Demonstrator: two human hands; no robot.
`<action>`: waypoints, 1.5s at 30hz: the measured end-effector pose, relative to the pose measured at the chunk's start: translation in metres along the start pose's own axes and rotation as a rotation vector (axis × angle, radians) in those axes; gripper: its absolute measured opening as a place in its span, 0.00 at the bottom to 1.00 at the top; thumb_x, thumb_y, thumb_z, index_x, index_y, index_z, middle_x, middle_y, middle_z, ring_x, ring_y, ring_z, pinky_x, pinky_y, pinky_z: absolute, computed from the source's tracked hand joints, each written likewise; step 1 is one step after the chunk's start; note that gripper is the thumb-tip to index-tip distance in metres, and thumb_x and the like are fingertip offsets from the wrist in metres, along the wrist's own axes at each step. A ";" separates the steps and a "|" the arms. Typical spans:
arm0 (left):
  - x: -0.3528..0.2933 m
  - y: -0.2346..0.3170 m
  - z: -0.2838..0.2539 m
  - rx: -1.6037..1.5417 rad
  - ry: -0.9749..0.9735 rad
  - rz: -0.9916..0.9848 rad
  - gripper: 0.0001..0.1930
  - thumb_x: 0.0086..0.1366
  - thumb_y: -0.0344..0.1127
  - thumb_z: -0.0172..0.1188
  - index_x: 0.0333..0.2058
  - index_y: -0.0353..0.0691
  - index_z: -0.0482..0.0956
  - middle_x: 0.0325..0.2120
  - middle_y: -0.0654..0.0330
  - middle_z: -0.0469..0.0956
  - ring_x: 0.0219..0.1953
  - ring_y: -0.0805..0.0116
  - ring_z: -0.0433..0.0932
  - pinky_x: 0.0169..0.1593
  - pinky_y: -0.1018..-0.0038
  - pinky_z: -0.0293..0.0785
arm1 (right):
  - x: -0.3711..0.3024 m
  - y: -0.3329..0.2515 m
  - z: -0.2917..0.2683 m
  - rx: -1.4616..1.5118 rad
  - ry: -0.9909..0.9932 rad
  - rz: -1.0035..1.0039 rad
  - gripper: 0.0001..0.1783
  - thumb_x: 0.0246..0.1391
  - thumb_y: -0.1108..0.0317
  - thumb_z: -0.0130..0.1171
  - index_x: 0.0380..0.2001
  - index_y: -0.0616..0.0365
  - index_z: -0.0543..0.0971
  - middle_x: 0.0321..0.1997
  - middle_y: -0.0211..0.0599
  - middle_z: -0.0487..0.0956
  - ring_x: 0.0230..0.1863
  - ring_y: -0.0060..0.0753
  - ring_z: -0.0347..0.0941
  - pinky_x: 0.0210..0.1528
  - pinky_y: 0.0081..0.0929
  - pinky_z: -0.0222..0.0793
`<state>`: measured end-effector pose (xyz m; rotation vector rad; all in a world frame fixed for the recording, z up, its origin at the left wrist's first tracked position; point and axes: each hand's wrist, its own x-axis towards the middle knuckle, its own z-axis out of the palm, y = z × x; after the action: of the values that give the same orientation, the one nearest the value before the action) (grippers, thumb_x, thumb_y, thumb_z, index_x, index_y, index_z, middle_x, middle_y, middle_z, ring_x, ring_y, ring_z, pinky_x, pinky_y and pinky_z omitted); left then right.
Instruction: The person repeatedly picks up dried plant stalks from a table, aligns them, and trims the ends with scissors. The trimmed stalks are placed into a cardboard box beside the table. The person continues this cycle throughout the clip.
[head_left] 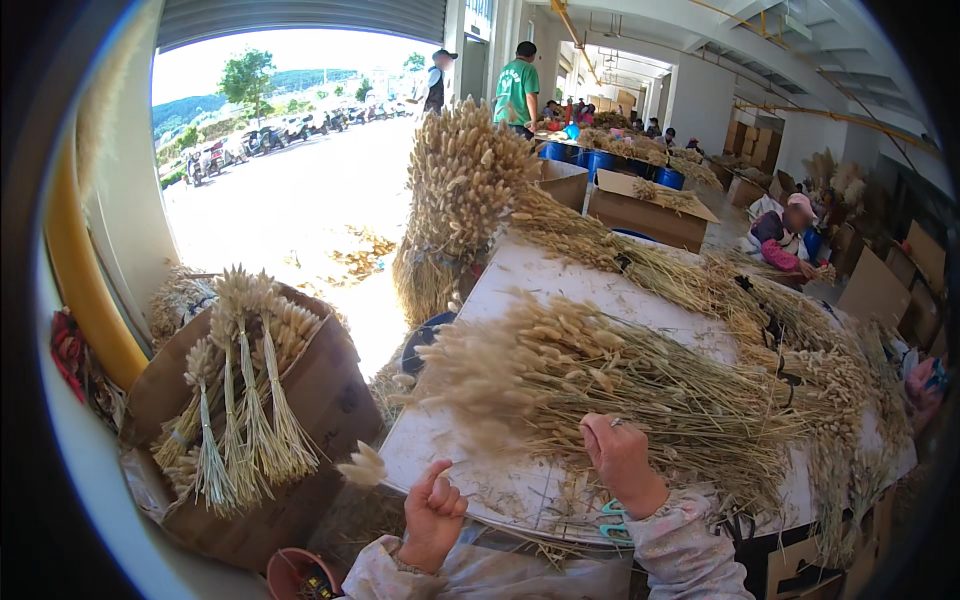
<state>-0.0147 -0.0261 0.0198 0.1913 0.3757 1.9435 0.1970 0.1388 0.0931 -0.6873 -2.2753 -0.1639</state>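
My left hand (434,515) is closed in front of the table's near edge, its fingers curled. Beside it, a single fluffy grass seed head (362,467) hangs in the air, its stem seeming to run into that hand. Over the near side of a pile of dried bunny-tail grass (660,390), my right hand (622,465) has its fingers bent and pressed together. What those fingers hold, if anything, I cannot make out. The seed heads at the pile's left end are smeared by motion. Teal-handled scissors (615,522) lie beside my right wrist.
A cardboard box (340,375) on the left bears tied grass bundles (250,400). One tall sheaf (460,190) stands beyond the white table (540,270). More tied grass (790,320) lies along its far right side. Below sits a pink bucket (290,570). Several people work farther back.
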 end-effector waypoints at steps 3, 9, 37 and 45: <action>-0.004 -0.002 0.018 0.229 -0.001 0.049 0.12 0.69 0.39 0.49 0.44 0.37 0.71 0.11 0.73 0.48 0.12 0.80 0.45 0.18 0.79 0.47 | -0.004 -0.058 0.001 0.116 -0.030 -0.138 0.06 0.49 0.72 0.57 0.33 0.56 0.73 0.18 0.35 0.74 0.18 0.36 0.72 0.22 0.30 0.67; -0.016 -0.005 0.035 0.310 0.114 0.049 0.07 0.68 0.34 0.52 0.38 0.37 0.73 0.11 0.73 0.50 0.12 0.82 0.46 0.18 0.79 0.47 | -0.021 -0.093 0.011 0.173 -0.211 -0.182 0.07 0.54 0.64 0.54 0.33 0.54 0.73 0.19 0.35 0.75 0.21 0.36 0.76 0.21 0.30 0.69; -0.026 -0.009 0.040 0.375 0.038 0.048 0.06 0.68 0.30 0.52 0.34 0.34 0.74 0.10 0.73 0.53 0.11 0.82 0.49 0.18 0.79 0.49 | -0.035 -0.042 -0.007 1.491 -0.927 0.816 0.13 0.63 0.58 0.51 0.35 0.58 0.75 0.23 0.22 0.74 0.18 0.13 0.63 0.22 0.13 0.60; -0.020 -0.009 0.034 0.376 0.085 0.043 0.06 0.67 0.31 0.53 0.35 0.35 0.75 0.10 0.73 0.54 0.11 0.82 0.50 0.18 0.79 0.49 | -0.047 -0.033 -0.008 1.086 -0.777 0.612 0.13 0.62 0.61 0.50 0.32 0.59 0.74 0.18 0.26 0.75 0.18 0.18 0.72 0.22 0.20 0.66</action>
<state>0.0112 -0.0355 0.0494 0.3625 0.7991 1.9129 0.2120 0.0883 0.0692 -0.8391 -2.1933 1.7342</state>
